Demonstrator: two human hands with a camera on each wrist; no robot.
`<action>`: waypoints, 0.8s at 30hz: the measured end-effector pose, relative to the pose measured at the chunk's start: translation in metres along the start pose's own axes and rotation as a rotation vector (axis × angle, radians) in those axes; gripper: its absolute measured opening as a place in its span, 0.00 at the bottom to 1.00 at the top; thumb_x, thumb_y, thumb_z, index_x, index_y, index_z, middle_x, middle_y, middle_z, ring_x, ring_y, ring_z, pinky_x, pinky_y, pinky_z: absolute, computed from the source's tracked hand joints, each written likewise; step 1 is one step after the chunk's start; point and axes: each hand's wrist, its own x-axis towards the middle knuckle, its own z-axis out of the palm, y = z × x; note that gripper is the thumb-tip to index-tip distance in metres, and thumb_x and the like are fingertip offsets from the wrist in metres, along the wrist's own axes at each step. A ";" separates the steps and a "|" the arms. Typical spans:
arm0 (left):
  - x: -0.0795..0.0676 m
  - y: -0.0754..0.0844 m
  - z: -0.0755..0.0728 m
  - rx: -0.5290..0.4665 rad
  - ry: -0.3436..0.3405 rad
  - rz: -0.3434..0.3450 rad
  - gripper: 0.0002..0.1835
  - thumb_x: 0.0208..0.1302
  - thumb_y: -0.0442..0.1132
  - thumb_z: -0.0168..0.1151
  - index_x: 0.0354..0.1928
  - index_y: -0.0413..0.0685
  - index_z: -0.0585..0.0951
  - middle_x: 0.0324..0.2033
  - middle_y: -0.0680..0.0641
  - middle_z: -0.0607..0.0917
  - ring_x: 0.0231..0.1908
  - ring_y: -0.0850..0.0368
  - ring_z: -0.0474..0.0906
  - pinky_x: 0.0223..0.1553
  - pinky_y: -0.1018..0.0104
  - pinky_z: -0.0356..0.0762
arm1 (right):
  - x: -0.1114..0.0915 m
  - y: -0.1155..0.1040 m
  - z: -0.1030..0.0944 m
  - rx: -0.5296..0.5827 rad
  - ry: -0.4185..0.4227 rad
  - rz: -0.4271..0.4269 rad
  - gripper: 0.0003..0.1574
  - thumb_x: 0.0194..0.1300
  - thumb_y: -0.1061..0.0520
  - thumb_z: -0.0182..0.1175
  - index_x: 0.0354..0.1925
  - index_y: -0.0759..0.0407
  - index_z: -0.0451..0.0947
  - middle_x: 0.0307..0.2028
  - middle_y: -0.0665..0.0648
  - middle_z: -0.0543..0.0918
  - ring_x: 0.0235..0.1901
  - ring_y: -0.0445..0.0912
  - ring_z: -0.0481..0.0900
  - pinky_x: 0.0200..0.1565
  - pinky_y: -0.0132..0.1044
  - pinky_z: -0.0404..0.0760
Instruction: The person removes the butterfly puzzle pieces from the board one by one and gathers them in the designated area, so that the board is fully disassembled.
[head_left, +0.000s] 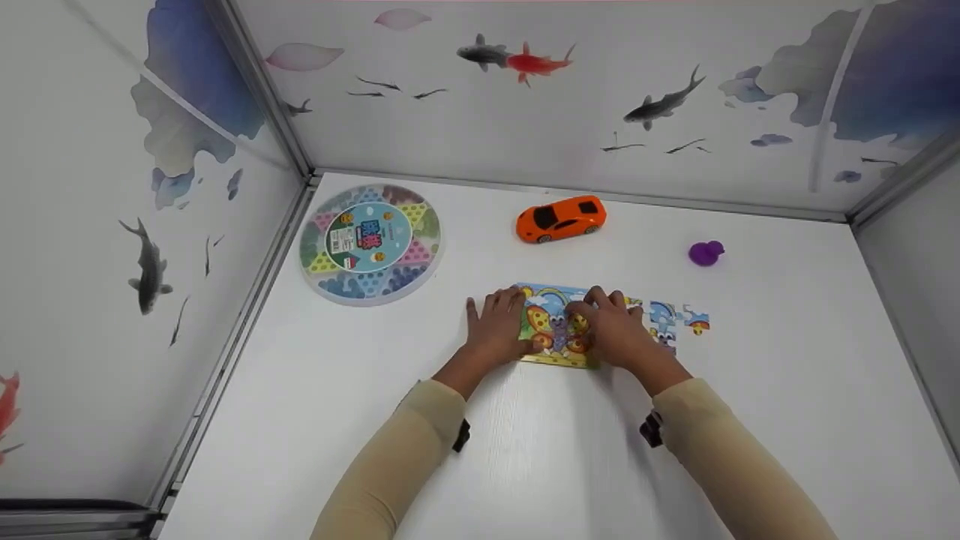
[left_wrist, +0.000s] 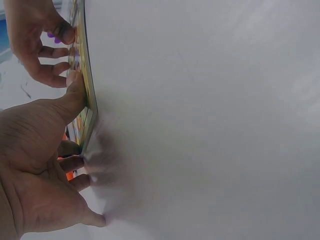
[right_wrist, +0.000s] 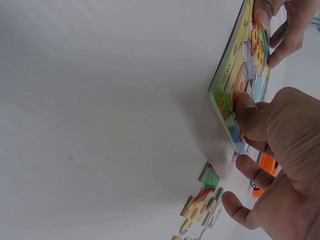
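Observation:
A jigsaw puzzle board [head_left: 555,326] with a cartoon butterfly picture lies flat before me. My left hand [head_left: 496,326] rests along its left side, the thumb on the front corner and the other fingers spread at the far left edge. In the left wrist view, that thumb [left_wrist: 75,95] presses the board's surface. At the right part of the board my right hand [head_left: 619,326] has its thumb and bent fingers on a puzzle piece, mostly covered by the hand. The right thumb [right_wrist: 246,112] shows bent over the picture in the right wrist view.
Several loose puzzle pieces [head_left: 664,315] lie right of the board. Behind stand an orange toy car [head_left: 561,219] and a purple toy duck [head_left: 705,253]. A round Chinese checkers box [head_left: 371,244] lies at the back left. Printed walls [head_left: 525,127] border the white table [head_left: 525,450].

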 end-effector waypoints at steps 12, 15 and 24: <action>0.001 0.000 0.001 -0.006 -0.005 0.002 0.54 0.72 0.69 0.69 0.89 0.54 0.58 0.87 0.51 0.58 0.87 0.47 0.53 0.85 0.26 0.48 | 0.002 -0.001 0.000 0.026 -0.022 0.020 0.36 0.68 0.66 0.74 0.68 0.41 0.80 0.66 0.62 0.72 0.66 0.66 0.65 0.70 0.87 0.61; 0.001 0.000 0.001 -0.014 -0.013 -0.002 0.54 0.72 0.68 0.70 0.89 0.54 0.58 0.88 0.51 0.58 0.87 0.47 0.52 0.85 0.26 0.46 | 0.003 -0.001 -0.001 0.043 -0.031 0.024 0.36 0.68 0.66 0.73 0.68 0.43 0.79 0.67 0.63 0.71 0.66 0.66 0.65 0.69 0.88 0.61; 0.003 0.000 0.001 -0.018 -0.015 -0.009 0.54 0.72 0.68 0.69 0.89 0.55 0.58 0.88 0.51 0.57 0.87 0.47 0.52 0.85 0.26 0.46 | 0.005 -0.003 -0.001 0.044 -0.034 0.034 0.36 0.68 0.68 0.72 0.69 0.43 0.78 0.67 0.64 0.71 0.67 0.67 0.64 0.70 0.91 0.56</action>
